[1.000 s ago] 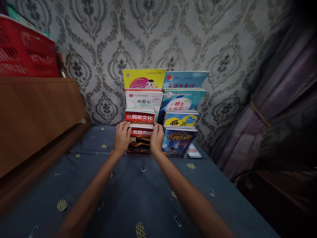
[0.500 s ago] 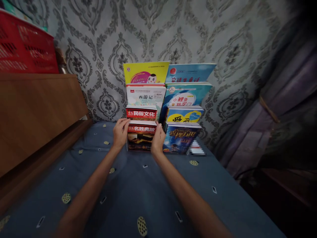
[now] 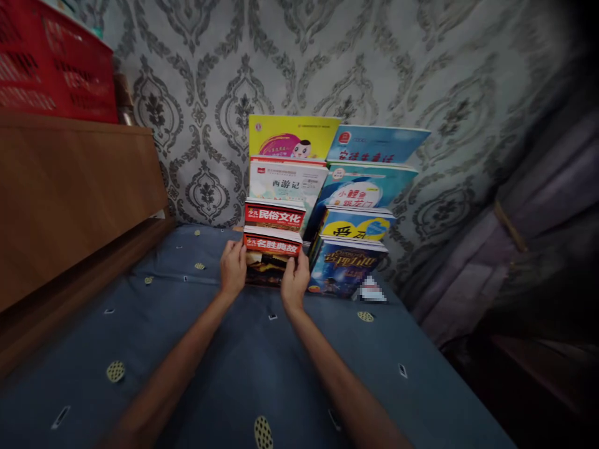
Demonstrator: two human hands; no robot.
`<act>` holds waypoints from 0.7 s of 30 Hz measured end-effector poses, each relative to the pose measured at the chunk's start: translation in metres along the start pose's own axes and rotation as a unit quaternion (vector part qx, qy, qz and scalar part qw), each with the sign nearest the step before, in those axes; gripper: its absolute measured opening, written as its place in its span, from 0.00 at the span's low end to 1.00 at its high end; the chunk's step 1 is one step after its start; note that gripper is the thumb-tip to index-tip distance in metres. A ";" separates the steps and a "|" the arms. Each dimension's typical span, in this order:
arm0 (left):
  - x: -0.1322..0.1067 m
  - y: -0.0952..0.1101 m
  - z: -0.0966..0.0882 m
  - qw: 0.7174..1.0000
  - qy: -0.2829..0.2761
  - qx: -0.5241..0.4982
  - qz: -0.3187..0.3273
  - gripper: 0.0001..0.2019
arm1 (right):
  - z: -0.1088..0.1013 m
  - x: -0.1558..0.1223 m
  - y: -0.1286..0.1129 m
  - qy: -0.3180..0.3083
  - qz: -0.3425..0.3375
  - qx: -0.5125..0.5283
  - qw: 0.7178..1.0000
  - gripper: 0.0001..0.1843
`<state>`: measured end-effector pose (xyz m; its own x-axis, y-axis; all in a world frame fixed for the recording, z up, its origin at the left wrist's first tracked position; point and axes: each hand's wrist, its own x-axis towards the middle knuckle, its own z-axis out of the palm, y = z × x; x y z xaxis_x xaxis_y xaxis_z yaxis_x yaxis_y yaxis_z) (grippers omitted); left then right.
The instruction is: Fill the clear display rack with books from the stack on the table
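Two tiered columns of upright books stand against the wall. At the front of the left column is a book with a red title band and a dark landscape cover (image 3: 269, 259). My left hand (image 3: 233, 267) is closed on its left edge. On the right edge my right hand (image 3: 296, 279) grips the same book, thumb against the front cover. Close behind stands a similar red-banded book (image 3: 275, 215), then a white book (image 3: 286, 182) and a yellow one (image 3: 294, 134). Beside my right hand is a dark blue book (image 3: 346, 265), front of the right column.
Behind the dark blue book stand a yellow-and-blue book (image 3: 360, 224) and two teal-blue books (image 3: 374, 184). A pixelated whitish patch (image 3: 372, 290) lies at their right. A wooden cabinet (image 3: 79, 199) bearing a red basket (image 3: 56, 68) is at left, a curtain (image 3: 491, 268) at right. Patterned blue bedding (image 3: 234, 380) lies below.
My hands have slid lower along the sides of the front red-banded book, and the right thumb now lies on its cover. The view has shifted slightly, so the books appear further right.
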<state>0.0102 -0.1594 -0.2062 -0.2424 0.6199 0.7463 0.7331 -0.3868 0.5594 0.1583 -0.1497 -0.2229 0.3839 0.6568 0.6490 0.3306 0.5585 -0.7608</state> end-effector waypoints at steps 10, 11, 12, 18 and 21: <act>-0.002 0.003 -0.003 0.999 -0.014 0.028 0.028 0.15 | 0.006 -0.004 0.006 -0.007 0.008 -0.018 1.000 0.30; -0.002 0.003 -0.003 0.999 -0.021 0.028 0.028 0.15 | 0.006 -0.003 0.007 -0.012 0.009 -0.015 1.000 0.30; -0.001 0.003 -0.004 0.999 -0.030 0.028 0.028 0.16 | 0.006 -0.003 0.007 -0.018 0.011 -0.011 1.000 0.30; -0.009 0.030 -0.010 0.997 0.038 0.019 0.062 0.20 | -0.032 0.001 -0.009 -0.049 -0.005 0.008 0.999 0.27; -0.029 0.065 -0.006 0.988 0.005 -0.041 0.150 0.20 | -0.077 0.008 -0.015 -0.006 -0.033 0.014 0.999 0.22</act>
<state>0.0608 -0.2068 -0.1891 -0.0283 0.4630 0.8859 0.7189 -0.6064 0.3398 0.2222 -0.1920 -0.2064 0.3512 0.6248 0.6974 0.3300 0.6145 -0.7166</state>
